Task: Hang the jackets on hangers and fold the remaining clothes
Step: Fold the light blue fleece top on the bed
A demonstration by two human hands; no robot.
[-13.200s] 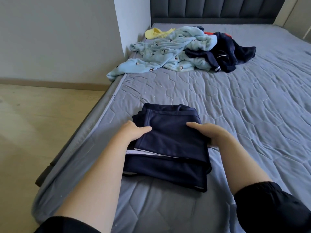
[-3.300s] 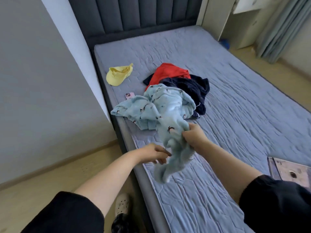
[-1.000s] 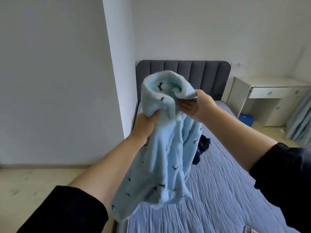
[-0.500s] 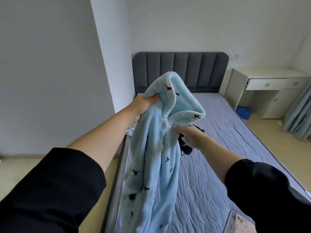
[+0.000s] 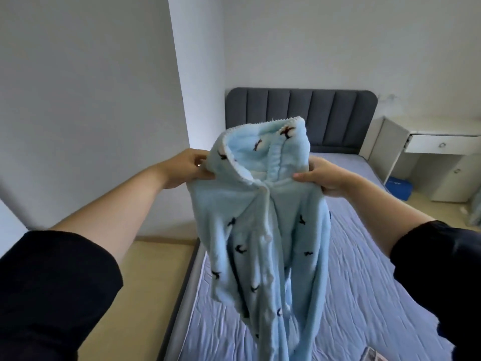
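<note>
Head view: left hand (image 5: 186, 169) and right hand (image 5: 321, 178) each grip a shoulder of the light-blue hooded jacket (image 5: 263, 230), held above the bed (image 5: 364, 282). Judged step: straightening it; next it needs a hanger.

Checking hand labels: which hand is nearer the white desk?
Right. The right hand grips the light blue fleece hooded garment on the side of the white desk; the left hand grips its opposite shoulder, farther off.
</note>
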